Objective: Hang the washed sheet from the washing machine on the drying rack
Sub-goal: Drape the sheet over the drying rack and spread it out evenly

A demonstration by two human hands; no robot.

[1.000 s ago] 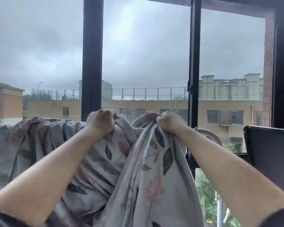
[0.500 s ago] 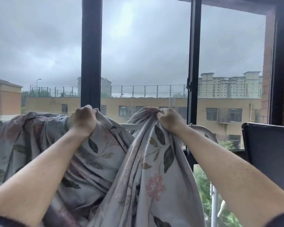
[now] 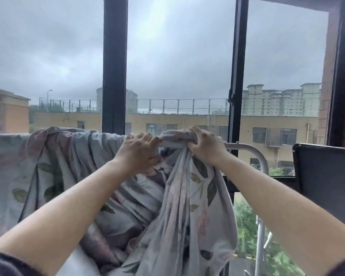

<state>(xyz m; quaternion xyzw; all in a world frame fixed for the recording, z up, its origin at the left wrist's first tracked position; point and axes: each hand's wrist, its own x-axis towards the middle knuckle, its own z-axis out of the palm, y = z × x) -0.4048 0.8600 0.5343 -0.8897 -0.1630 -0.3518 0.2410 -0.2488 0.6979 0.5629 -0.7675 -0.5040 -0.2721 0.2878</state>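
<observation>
Close together, the left hand (image 3: 138, 154) and right hand (image 3: 206, 147) each clamp crumpled folds of the leaf-printed sheet (image 3: 68, 166) draped over the rounded white tube of the drying rack (image 3: 247, 146).

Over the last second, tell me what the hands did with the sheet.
The left hand swung left, then came back right beside the right hand, gripping the sheet at the rack rail. A bare stretch of rail now shows between the hands. The right hand kept its grip on bunched sheet; the rest stayed draped.
</observation>
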